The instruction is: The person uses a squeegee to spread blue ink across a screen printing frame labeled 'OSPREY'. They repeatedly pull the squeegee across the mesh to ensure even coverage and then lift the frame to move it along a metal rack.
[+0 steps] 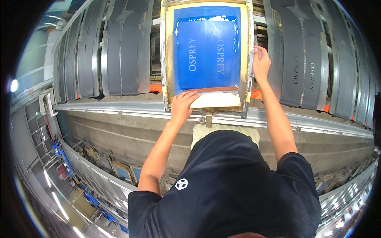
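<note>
Our black shirt (238,190) sits nearest; left grip (183,104) half-curls over squeegee (218,100), right grip (262,65) bends beside frame (168,47), holds unclear; likely printing, next needing even pressure.

A rectangular, blue-faced printing screen (206,55) lies flat, a pale-handled squeegee (217,100) resting across its near end.

**This Was a Screen-Printing Workshop**

A blue printing screen (207,73) stood at the top centre of the view, with dark fabric panels (129,51) laid in rows to its left and right. A metal rail (89,106) crossed the middle, flat frames (121,171) sat at lower left, and tube lights (60,206) glowed near the corner.
</note>
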The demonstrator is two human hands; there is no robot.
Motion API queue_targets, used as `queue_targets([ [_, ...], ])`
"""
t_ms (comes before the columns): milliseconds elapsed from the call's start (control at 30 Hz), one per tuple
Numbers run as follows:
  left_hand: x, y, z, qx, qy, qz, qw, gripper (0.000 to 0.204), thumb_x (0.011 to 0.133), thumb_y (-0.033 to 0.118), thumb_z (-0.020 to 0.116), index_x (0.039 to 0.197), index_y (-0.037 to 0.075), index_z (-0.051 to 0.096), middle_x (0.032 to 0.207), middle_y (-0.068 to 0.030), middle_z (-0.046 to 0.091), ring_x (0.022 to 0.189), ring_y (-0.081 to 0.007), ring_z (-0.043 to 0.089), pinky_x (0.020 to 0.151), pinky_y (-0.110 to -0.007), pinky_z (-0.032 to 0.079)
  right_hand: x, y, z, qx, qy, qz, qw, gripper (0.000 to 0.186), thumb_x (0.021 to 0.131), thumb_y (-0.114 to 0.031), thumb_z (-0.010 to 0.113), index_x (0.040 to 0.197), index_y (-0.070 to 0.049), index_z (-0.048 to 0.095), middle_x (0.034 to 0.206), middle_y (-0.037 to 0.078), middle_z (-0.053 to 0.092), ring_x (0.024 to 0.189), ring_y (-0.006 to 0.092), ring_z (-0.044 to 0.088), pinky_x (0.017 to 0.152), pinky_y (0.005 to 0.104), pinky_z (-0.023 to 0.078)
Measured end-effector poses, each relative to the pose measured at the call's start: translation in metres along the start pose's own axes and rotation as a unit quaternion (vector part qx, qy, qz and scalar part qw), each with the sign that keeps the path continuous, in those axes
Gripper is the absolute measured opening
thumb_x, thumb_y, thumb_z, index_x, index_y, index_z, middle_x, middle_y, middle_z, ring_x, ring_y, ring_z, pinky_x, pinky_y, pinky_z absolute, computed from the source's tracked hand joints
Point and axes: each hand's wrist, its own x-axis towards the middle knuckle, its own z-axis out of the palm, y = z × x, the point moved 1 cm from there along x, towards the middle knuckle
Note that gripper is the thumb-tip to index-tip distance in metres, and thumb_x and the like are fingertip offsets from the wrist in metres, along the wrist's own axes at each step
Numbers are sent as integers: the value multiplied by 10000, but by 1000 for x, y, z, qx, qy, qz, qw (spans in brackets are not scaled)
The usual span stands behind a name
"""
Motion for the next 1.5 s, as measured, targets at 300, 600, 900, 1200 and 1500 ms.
queue_targets([
  [300, -35, -13, 11, 8, 44, 6, 999, 678, 647, -23, 678, 1277, 227, 673, 1327, 53, 657, 1205, -227, 597, 923, -401, 457, 8, 14, 10, -83, -15, -4, 996, 227, 1000, -285, 557, 1120, -131, 671, 906, 220, 709, 885, 454, 670, 800, 503, 502],
  [600, 9, -38, 3, 47, 80, 29, 995, 688, 658, -32, 686, 1298, 218, 652, 1339, 27, 643, 1237, -246, 579, 1019, -430, 449, 13, 1, 12, -168, -54, -21, 984, 241, 991, -326, 569, 1141, -192, 702, 1014, 145, 701, 986, 386, 658, 847, 471, 513],
  [900, 250, -150, -87, -4, 6, -8, 1000, 452, 808, 80, 676, 1219, 261, 721, 1135, -54, 740, 1040, -265, 701, 881, -403, 556, 75, -123, 55, -216, -229, -331, 890, 676, 831, -525, 755, 1368, -138, 617, 1338, 151, 606, 1275, 347, 533, 1076, 428, 436],
  [1200, 287, -146, -86, 17, 30, -23, 999, 366, 847, 137, 644, 1151, 306, 757, 1061, -68, 748, 990, -322, 701, 846, -434, 559, 91, -101, 129, -272, -218, -251, 903, 345, 738, -142, 789, 1077, -93, 749, 982, 152, 681, 991, 361, 648, 876, 450, 523],
  [1500, 55, -86, -42, 20, -40, -36, 998, 611, 663, -54, 689, 1204, 227, 723, 1259, 34, 694, 1153, -227, 623, 880, -408, 485, -129, -95, 34, -183, -241, -199, 932, 404, 662, 48, 691, 1054, -48, 713, 999, 110, 628, 991, 327, 596, 870, 431, 509],
])
